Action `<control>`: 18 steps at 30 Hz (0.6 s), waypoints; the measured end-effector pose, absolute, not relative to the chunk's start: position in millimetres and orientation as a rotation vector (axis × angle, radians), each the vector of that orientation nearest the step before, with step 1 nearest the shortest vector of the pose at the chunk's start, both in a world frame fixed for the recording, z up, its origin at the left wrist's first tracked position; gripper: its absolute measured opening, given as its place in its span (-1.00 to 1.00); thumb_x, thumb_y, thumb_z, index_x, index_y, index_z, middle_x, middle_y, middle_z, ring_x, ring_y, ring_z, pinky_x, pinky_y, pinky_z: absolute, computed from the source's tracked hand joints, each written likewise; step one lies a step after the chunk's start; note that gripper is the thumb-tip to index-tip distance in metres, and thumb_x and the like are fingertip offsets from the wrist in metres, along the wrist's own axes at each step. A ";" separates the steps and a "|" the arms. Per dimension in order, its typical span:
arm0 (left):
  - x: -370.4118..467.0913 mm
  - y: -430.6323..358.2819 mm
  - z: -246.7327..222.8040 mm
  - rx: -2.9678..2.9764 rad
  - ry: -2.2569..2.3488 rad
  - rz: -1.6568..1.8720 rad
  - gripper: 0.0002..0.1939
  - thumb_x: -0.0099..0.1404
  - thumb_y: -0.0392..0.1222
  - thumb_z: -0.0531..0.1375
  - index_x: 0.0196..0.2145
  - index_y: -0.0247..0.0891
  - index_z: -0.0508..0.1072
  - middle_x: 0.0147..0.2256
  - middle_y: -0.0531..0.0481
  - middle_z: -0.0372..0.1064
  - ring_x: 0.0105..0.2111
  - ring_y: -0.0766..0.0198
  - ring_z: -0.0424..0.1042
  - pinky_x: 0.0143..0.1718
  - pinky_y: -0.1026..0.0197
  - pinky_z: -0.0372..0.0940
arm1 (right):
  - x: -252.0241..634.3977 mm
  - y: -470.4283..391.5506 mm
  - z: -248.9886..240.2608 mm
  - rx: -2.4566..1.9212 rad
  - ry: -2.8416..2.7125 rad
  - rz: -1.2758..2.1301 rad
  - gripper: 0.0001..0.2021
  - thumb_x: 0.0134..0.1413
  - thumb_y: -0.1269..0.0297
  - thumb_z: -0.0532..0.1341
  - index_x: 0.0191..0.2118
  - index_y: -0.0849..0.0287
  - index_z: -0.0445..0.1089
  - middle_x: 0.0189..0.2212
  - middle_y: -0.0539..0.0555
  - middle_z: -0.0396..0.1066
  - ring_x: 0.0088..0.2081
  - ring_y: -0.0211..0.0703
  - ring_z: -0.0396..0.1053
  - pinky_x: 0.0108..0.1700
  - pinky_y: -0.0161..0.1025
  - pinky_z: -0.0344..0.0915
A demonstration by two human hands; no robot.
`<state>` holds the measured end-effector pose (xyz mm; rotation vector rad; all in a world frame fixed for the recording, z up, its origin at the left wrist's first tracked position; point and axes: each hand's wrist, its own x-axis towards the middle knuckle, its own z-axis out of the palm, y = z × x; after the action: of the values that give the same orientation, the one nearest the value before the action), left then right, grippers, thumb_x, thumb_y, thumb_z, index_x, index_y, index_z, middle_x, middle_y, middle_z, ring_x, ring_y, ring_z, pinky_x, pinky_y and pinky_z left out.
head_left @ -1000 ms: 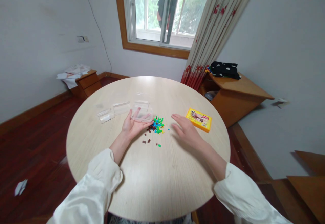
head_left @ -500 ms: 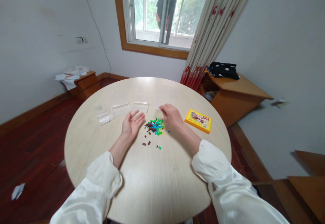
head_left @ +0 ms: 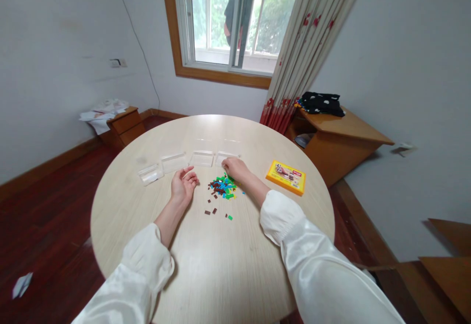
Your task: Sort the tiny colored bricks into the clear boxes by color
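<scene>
Clear trays [head_left: 202, 159], small bricks [head_left: 222, 186] outside, beside

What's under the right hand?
The right hand covers part of a clear rectangular plastic tray; small green plastic bricks show beside it. Whatever lies directly beneath the palm is hidden.

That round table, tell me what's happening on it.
A person's right hand is at the rightmost clear tray in a row of four on the table; whether it grips is unclear. The left hand is open and empty beside a loose pile of small coloured pieces. A yellow box lies to the right.
</scene>
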<state>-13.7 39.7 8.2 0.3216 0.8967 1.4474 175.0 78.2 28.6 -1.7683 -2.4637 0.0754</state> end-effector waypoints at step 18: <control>-13.1 37.4 7.7 0.329 0.824 1.478 -0.81 0.07 -0.24 0.02 -0.42 -0.35 0.39 -0.66 0.04 0.20 -0.64 0.36 0.22 -0.53 0.31 0.22 | 352.5 -4.4 21.2 -2.175 -2.103 -0.038 -0.29 -0.02 -0.10 0.16 0.22 0.11 0.11 0.17 0.29 0.12 0.15 0.22 0.10 0.12 0.09 0.00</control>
<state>-13.1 37.4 7.7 0.3290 0.8236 1.4775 352.5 -4.4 21.2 -2.1749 -2.1032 -0.0383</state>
